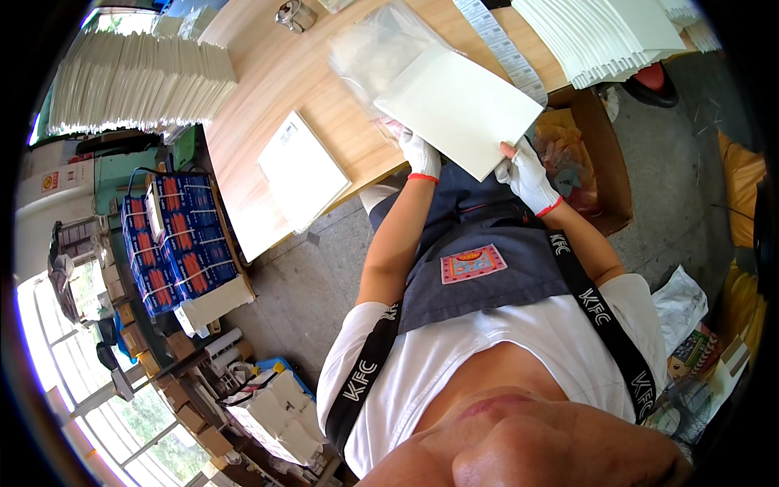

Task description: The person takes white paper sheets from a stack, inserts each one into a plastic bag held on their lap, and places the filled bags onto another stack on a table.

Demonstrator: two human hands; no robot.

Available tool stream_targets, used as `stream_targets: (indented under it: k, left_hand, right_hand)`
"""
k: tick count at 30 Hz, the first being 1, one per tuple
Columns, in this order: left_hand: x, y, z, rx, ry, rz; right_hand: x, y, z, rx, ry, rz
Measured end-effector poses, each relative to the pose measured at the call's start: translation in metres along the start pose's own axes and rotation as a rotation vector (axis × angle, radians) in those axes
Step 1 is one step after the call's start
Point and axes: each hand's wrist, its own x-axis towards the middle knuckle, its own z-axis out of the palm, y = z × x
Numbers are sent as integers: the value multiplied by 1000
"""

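Observation:
My right hand (527, 178), in a white glove with a red cuff and a bare thumb, grips the near right edge of a flat white panel (462, 105). The panel is tilted above the table's front edge. Gloved the same way, my left hand (422, 156) is at the panel's lower left edge, its fingers curled in. Panel and plastic partly hide those fingertips, so what they pinch is unclear. Under and beyond the panel lie clear plastic bags (365, 53). Another white panel (300, 174), apparently in clear wrap, lies farther left on the wooden table (251, 89).
Tall stacks of white panels stand at the far left (146, 81) and far right (596, 36). A strip of printed labels (507, 53) and a metal jar (295, 15) are on the table. An open cardboard box (613, 162) sits by my right side; strapped blue packs (182, 235) stand left.

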Motion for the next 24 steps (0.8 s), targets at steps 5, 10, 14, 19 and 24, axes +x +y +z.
stream_targets:
  k: [5,10,14,19,24]
  left_hand:
    - [-39,-36,-30,89,-192,-23]
    - [-74,-49,-63,8,-244,-407]
    - [-66,-36,-65,-32,-240,-474]
    - [-53,-4,-72,219,-171,-425]
    - [-45,15,-95,425,-144,-217]
  right_hand:
    - [-16,3,11,-122,89,33]
    - [14,39,3,-105,203,162]
    - [49,50,12,348,34,120]
    - [46,46,6,-21,-247,383]
    - [54,22,54,-1212,-372,-114]
